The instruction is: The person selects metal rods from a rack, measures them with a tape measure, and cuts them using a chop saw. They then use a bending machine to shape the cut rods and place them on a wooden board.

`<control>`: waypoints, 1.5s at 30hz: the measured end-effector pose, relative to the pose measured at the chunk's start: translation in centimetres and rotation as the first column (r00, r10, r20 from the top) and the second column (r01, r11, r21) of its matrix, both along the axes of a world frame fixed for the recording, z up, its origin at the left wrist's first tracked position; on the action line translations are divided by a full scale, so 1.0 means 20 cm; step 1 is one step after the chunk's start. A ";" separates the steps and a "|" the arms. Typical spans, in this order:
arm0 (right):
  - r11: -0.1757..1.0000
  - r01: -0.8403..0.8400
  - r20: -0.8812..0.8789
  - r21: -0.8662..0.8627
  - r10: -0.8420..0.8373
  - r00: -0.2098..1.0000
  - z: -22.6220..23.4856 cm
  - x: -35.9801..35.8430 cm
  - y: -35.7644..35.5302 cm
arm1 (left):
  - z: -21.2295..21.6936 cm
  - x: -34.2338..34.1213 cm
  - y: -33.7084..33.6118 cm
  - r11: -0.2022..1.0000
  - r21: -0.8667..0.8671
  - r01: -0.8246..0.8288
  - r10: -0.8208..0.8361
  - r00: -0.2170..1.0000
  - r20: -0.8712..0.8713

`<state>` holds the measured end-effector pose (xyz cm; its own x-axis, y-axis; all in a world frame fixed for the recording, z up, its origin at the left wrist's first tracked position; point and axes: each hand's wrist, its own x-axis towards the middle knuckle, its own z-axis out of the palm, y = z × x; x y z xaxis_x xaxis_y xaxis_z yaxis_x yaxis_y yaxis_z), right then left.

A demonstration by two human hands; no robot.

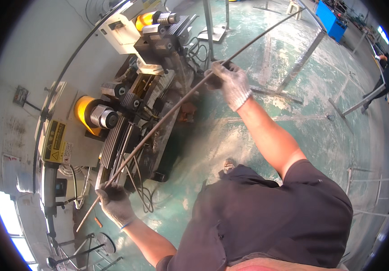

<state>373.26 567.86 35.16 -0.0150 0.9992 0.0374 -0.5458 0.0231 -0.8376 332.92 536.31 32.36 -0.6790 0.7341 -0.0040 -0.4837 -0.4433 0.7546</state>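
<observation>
Rod: we see a long, thin, dark metal rod, slightly bowed, running diagonally from lower left to upper right above the machine.
Left hand: our gloved left hand is closed around the rod near its lower end; a short stub sticks out below the fist.
Right hand: our gloved right hand is clenched on the rod further up, the arm stretched out.
Machine: a wire-bending machine with yellow-capped rollers and dark steel blocks lies under the rod's middle stretch.
Floor: green painted floor, scuffed white.
Beyond: another person stands at the far right.
</observation>
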 end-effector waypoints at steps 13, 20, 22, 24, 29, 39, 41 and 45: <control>0.977 -0.185 0.105 -0.106 0.196 0.975 -0.19 -0.80 0.56 | -0.22 -0.65 -0.42 0.992 0.040 -0.120 0.114 0.985 0.130; 0.978 -0.192 0.218 -0.081 0.205 0.954 -0.34 -1.08 0.80 | -0.34 -0.64 -0.34 0.971 -0.109 -0.213 0.232 0.951 0.204; 0.977 -0.197 0.299 -0.080 0.212 0.931 -0.40 -1.13 0.89 | -0.35 -0.69 -0.34 0.988 -0.068 -0.137 0.147 0.975 0.166; 0.982 -0.188 0.352 -0.028 0.186 0.917 -0.48 -1.17 1.01 | -0.39 -0.71 -0.30 0.986 -0.065 -0.151 0.161 0.968 0.193; 0.990 -0.139 0.510 -0.009 0.124 0.851 -0.60 -1.29 1.24 | -0.42 -0.69 -0.17 0.947 -0.204 -0.247 0.288 0.936 0.205; 0.991 -0.087 0.525 -0.099 0.126 0.842 -0.69 -1.30 1.33 | -0.39 -0.59 0.01 0.885 -0.351 -0.306 0.359 0.929 0.095; 0.992 -0.085 0.550 -0.089 0.120 0.826 -0.72 -1.31 1.35 | -0.41 -0.62 -0.02 0.929 -0.283 -0.238 0.303 0.929 0.213; 0.985 -0.111 0.587 -0.134 0.169 0.792 -0.55 -1.30 1.24 | -0.42 -0.62 -0.05 0.928 -0.290 -0.233 0.298 0.933 0.204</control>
